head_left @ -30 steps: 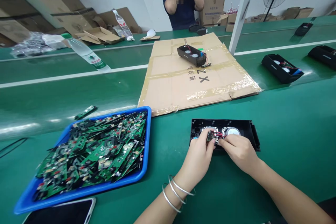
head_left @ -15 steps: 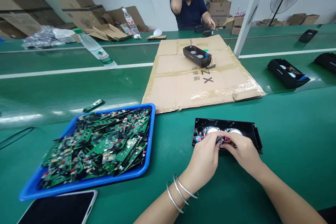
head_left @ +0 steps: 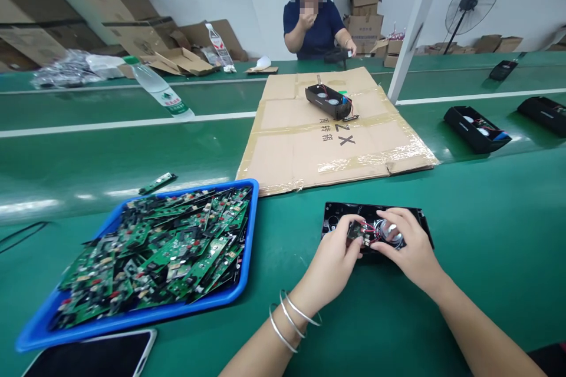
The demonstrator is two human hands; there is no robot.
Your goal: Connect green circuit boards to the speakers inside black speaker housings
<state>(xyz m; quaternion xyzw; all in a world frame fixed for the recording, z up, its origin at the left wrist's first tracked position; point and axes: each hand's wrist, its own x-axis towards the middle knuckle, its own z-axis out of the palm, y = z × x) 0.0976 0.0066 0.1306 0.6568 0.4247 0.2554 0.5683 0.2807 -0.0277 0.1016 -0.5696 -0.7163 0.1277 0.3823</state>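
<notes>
A black speaker housing [head_left: 413,218] lies open on the green bench in front of me, with a round silver speaker [head_left: 391,232] showing inside. Over it, my left hand [head_left: 333,259] pinches a small circuit board [head_left: 355,231] between thumb and fingers. Red and black wires [head_left: 370,232] run from the board toward the speaker. My right hand [head_left: 409,247] is around the speaker, its thumb and index finger apart. That thumb is close to the wires and the board's right end; whether it touches them I cannot tell. The hands cover part of the housing.
At left is a blue tray [head_left: 253,235] heaped with circuit boards, with a phone [head_left: 88,356] below it. A cardboard sheet [head_left: 287,153] bears another speaker housing [head_left: 328,101]. More housings [head_left: 477,129] are at right. A person [head_left: 313,29] sits opposite. A bottle [head_left: 159,89] lies at left.
My hands have moved slightly apart, and the circuit board now shows in my left fingers. The right fingers have spread. The person opposite has lowered a raised hand toward the face.
</notes>
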